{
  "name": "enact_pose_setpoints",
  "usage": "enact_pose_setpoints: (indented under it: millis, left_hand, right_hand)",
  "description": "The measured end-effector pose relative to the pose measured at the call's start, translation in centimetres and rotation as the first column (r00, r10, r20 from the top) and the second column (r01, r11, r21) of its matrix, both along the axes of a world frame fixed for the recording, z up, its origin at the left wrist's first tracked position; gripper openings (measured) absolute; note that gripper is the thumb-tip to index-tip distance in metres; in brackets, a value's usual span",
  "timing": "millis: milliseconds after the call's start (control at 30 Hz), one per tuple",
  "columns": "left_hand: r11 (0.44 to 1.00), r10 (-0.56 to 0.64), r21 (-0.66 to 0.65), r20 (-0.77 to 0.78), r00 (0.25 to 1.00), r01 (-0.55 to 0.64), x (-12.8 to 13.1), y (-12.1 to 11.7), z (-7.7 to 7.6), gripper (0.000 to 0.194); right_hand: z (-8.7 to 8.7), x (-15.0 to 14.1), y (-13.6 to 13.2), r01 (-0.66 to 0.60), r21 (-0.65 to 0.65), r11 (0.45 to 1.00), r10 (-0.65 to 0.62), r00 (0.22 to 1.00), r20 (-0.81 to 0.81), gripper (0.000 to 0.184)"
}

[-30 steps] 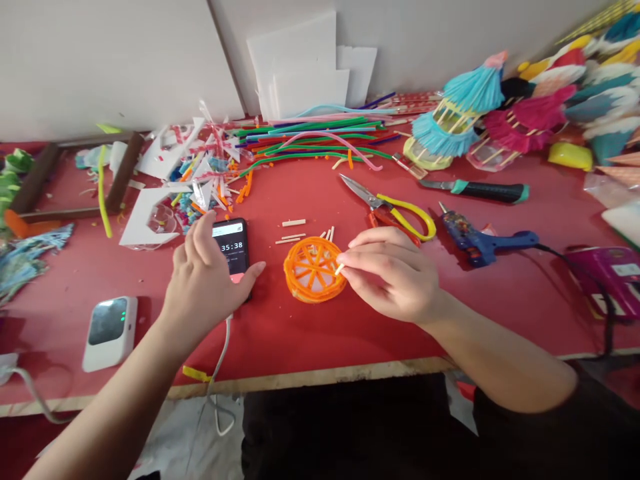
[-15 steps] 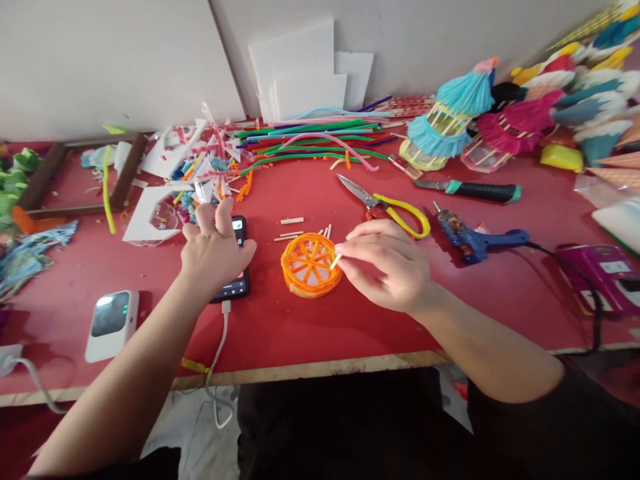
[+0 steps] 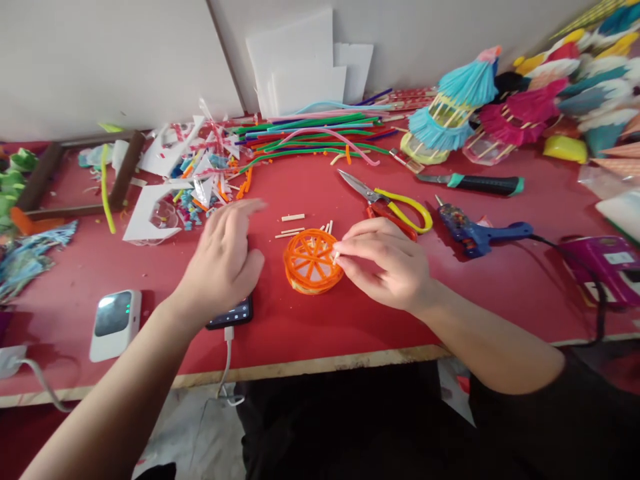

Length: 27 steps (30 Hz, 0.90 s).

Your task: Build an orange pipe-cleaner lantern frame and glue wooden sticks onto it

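My right hand (image 3: 387, 263) pinches a short pale wooden stick (image 3: 336, 256) between thumb and fingertips, right at the edge of an orange wheel (image 3: 313, 261). The wheel lies flat, with fuzzy-looking spokes and a thick rim. Over the phone (image 3: 235, 313) hovers my left hand (image 3: 223, 257), fingers stretched and slightly blurred, holding nothing; it hides most of the screen. Several more short sticks (image 3: 293, 217) lie behind the wheel, some partly hidden by it.
Scissors (image 3: 385, 200), a utility knife (image 3: 475, 183) and a blue glue gun (image 3: 475, 230) lie to the right. Pipe cleaners (image 3: 320, 137) and scraps (image 3: 200, 173) line the back. A white device (image 3: 116, 325) sits at left, and a charging cable (image 3: 229, 357) hangs over the front edge.
My left hand rises off the phone and swings right, towards the wheel. The phone has slid towards the front edge. My right hand keeps its pinch on the stick by the rim.
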<state>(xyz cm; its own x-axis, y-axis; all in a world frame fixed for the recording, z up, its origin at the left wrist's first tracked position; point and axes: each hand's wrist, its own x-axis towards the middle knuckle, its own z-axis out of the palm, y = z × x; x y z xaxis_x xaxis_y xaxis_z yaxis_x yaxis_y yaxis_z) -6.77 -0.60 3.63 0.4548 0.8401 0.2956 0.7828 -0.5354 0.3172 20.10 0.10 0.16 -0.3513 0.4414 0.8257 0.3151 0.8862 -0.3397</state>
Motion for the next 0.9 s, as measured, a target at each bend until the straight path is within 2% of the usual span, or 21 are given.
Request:
enact_pose_setpoints:
  millis: [67, 100, 167, 233, 367, 500, 600, 767, 900]
  left_hand:
    - [0.96, -0.265, -0.048, 0.173, 0.949, 0.277, 0.7, 1.0, 0.1, 0.061]
    - [0.932, -0.335, -0.061, 0.228, 0.914, 0.357, 1.2, 1.5, 0.0, 0.067]
    - [0.891, -0.409, -0.081, 0.281, 0.868, 0.447, 1.9, 2.4, -0.6, 0.085]
    - [0.867, -0.434, -0.105, 0.32, 0.842, 0.487, 2.4, 2.9, -1.4, 0.093]
    - [0.873, -0.4, -0.119, 0.381, 0.834, 0.473, 2.7, 2.9, -2.6, 0.095]
    - [0.921, -0.307, -0.13, 0.332, 0.892, 0.366, 2.6, 2.0, -2.5, 0.107]
    - [0.928, -0.318, -0.09, 0.311, 0.896, 0.361, 2.6, 1.7, -2.5, 0.11]
    - [0.885, -0.409, -0.035, 0.415, 0.813, 0.464, 2.4, 1.9, -2.6, 0.08]
    - [0.885, -0.389, -0.069, 0.439, 0.81, 0.461, 2.4, 1.9, -2.1, 0.056]
  right_hand:
    - [0.0, 0.0, 0.0, 0.01, -0.014, 1.0, -0.01, 1.0, -0.007, 0.039]
    - [0.0, 0.0, 0.0, 0.009, -0.017, 1.0, -0.009, 1.0, -0.003, 0.039]
    - [0.0, 0.1, 0.0, -0.002, -0.015, 1.0, 0.002, 1.0, 0.015, 0.037]
    - [0.1, 0.1, 0.0, 0.003, -0.014, 1.0, -0.002, 1.0, 0.027, 0.034]
    - [0.2, 0.2, 0.1, 0.006, -0.026, 1.0, -0.005, 1.0, 0.026, 0.031]
    - [0.1, 0.0, 0.2, -0.008, -0.037, 0.999, 0.009, 1.0, 0.022, 0.03]
    - [0.0, -0.1, 0.2, -0.015, -0.053, 0.998, 0.016, 1.0, 0.014, 0.031]
    - [0.1, 0.0, 0.1, -0.016, -0.059, 0.998, 0.018, 0.999, 0.037, 0.029]
    - [0.4, -0.2, 0.1, -0.048, -0.081, 0.996, 0.052, 0.997, 0.054, 0.026]
